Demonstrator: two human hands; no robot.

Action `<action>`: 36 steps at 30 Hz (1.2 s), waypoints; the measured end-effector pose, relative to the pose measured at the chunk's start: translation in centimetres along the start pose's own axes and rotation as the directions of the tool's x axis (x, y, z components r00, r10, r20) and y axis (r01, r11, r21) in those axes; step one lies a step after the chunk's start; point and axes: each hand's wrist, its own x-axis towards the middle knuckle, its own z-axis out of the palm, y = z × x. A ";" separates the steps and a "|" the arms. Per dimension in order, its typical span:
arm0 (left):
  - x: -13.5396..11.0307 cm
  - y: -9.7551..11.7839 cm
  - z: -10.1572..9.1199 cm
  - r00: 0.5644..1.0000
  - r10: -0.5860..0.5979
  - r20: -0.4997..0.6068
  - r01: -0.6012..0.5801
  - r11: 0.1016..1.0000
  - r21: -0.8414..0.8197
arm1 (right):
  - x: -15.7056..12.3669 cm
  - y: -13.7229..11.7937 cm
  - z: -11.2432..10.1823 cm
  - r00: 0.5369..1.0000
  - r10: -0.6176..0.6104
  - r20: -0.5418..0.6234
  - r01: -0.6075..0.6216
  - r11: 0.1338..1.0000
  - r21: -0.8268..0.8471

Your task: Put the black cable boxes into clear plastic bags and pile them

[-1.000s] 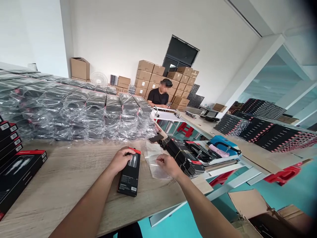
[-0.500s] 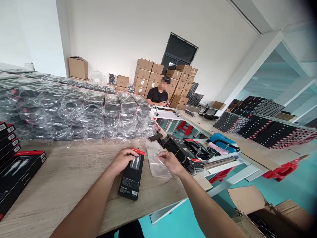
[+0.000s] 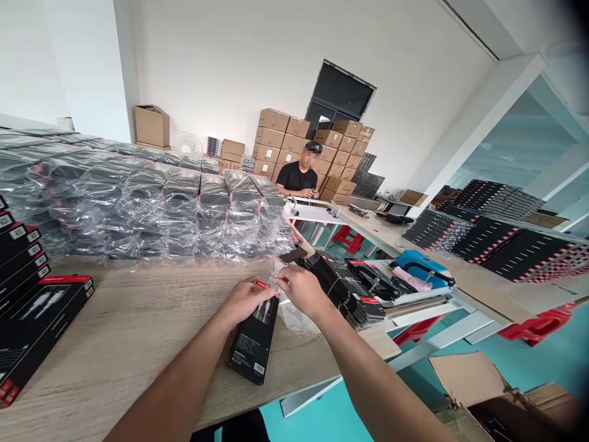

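My left hand [image 3: 243, 301] grips the top end of a black retail box with a red top edge [image 3: 253, 344], which shows a white cable on its front and rests tilted on the wooden table [image 3: 138, 350]. My right hand [image 3: 300, 290] pinches a clear plastic bag [image 3: 294, 318], close against the left hand and over the box's red end. The bag's mouth is partly hidden behind my fingers. To the right of my right hand lies a bundled stack of black boxes [image 3: 340, 290].
Shrink-wrapped stacks of black boxes [image 3: 175, 212] fill the far side of the table, and more boxes [image 3: 39, 313] lie at its left. A phone [image 3: 293, 255] lies beyond my hands. A co-worker [image 3: 297, 178] sits by stacked cartons [image 3: 299, 144]. An open carton [image 3: 478, 387] sits low at right.
My hands have come together. The right hand has drawn the plastic bag up off the table toward the box's red end, and the box has shifted slightly toward the lower right.
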 end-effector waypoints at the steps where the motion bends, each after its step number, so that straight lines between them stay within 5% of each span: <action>1: 0.0 -0.2 0.0 0.999 -0.034 0.010 0.034 0.999 -0.034 | 0.3 -0.4 0.2 1.000 -0.011 0.013 0.012 1.000 -0.005; 6: 0.3 -1.0 -0.5 0.981 -0.194 0.020 0.194 0.958 -0.211 | 0.5 -0.7 0.8 0.998 0.063 -0.026 -0.057 0.981 0.185; 11: 0.5 -1.2 -0.6 0.986 -0.166 -0.009 0.155 0.940 -0.304 | -0.9 -0.4 1.2 0.996 0.087 0.014 -0.084 0.900 0.427; 15: 0.5 -1.1 -0.5 0.990 -0.137 -0.043 0.122 0.959 -0.254 | -1.7 -0.5 2.4 0.992 0.045 0.119 -0.100 0.854 0.510; 25: 0.4 -0.9 -0.6 0.992 -0.120 -0.032 0.116 0.987 -0.111 | -1.9 -1.1 4.1 0.991 0.122 0.049 -0.127 0.800 0.586; 32: 0.2 -1.1 -1.2 0.988 -0.152 0.026 0.155 0.974 -0.163 | -1.5 -0.1 4.0 0.962 0.233 0.140 -0.244 0.514 0.823; 36: 0.3 -1.1 -1.4 0.985 -0.167 0.043 0.172 0.970 -0.170 | -1.6 -0.3 3.6 0.932 0.361 0.018 -0.220 0.527 0.821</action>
